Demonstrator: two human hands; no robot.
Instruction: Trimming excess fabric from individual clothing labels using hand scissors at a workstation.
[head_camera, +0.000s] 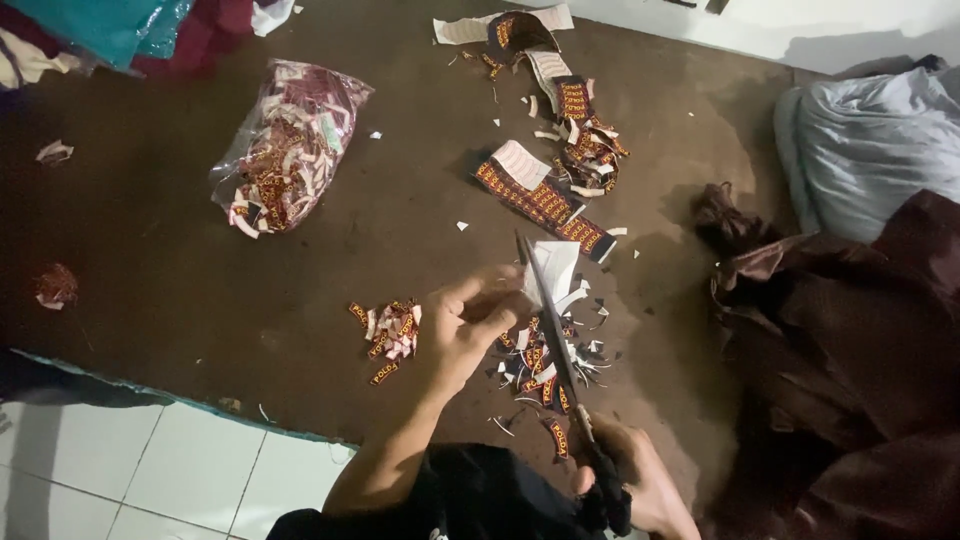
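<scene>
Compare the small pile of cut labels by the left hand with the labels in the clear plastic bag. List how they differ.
The loose pile lies bare on the brown mat; the bagged labels are held in clear plastic. The loose pile is small and scattered flat; the bagged labels form a far larger heaped mass. The loose pile sits close to the left hand; the bagged labels lie farther up the mat. Both are dark red labels with yellow print and white backs.

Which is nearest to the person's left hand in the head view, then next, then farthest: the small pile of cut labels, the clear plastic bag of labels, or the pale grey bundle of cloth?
From the left hand:
1. Small pile of cut labels, just to its left.
2. Clear plastic bag of labels, up and left.
3. Pale grey bundle of cloth, far upper right.
</scene>
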